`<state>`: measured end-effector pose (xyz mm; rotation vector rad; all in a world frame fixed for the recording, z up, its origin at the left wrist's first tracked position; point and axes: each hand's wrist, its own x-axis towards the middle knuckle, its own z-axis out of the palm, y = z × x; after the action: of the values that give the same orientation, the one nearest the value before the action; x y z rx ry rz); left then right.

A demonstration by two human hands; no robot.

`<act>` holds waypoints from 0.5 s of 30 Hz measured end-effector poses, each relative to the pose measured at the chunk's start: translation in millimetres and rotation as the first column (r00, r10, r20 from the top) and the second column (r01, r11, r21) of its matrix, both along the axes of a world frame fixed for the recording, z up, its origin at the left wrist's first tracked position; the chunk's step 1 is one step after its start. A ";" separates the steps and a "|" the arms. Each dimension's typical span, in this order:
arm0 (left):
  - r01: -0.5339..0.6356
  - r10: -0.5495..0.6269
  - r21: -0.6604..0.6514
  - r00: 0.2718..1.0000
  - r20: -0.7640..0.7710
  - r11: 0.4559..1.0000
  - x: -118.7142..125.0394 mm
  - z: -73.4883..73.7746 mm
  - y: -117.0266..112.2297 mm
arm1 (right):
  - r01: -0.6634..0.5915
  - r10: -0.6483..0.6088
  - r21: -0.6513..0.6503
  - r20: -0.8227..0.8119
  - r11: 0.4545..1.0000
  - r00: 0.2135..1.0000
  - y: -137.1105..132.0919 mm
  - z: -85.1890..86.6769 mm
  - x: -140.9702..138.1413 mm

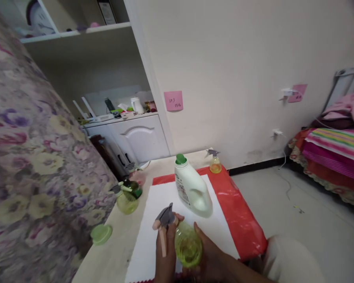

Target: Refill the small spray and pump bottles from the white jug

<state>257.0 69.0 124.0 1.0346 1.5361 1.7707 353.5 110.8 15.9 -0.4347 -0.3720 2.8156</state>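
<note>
I hold a round yellow-green spray bottle (pixel 188 247) low over a white sheet (pixel 153 220) on the table. My left hand (pixel 164 255) is closed around its neck, just under the grey trigger head (pixel 166 215). My right hand (pixel 208 257) wraps the bottle's body from the right, thumb on its top. Just behind the bottle stands a white detergent jug (pixel 194 192) with a green cap. A second yellow-green spray bottle (pixel 125 200) stands at the table's left edge, and a loose green lid (pixel 101 234) lies in front of it.
A small spray bottle of orange liquid (pixel 215 163) stands at the table's far corner on a red plastic cover (pixel 238 212). A floral curtain (pixel 32 165) fills the left. A white cabinet (pixel 138 137) stands behind, a bed (pixel 336 149) at the right, bare floor between.
</note>
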 end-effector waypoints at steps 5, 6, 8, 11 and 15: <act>-0.100 0.100 0.082 0.995 0.007 0.992 -7.4 -10.8 -2.1 | 0.168 -0.172 0.075 0.046 0.983 0.984 -1.7 10.6 -3.8; -0.090 0.088 0.083 0.996 0.027 0.992 -8.1 -12.4 -2.8 | 0.199 -0.203 0.080 0.055 0.977 0.978 -1.7 12.2 -3.7; -0.050 0.045 0.059 0.996 0.080 0.997 -8.0 -14.3 -4.1 | 0.197 -0.203 0.070 0.080 0.978 0.976 -1.5 13.3 -2.9; 0.007 -0.011 0.028 0.992 0.123 1.000 -6.1 -13.6 -6.0 | 0.155 -0.161 0.052 0.129 0.986 0.978 -1.0 9.9 -1.3; 0.095 -0.096 0.014 0.987 0.127 0.995 -6.5 -11.8 -6.9 | 0.072 -0.071 0.001 0.132 0.997 0.989 1.2 2.5 -0.2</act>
<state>250.5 62.2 112.2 0.9633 1.3804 1.7432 353.3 112.0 18.5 -0.6253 -0.3703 2.7262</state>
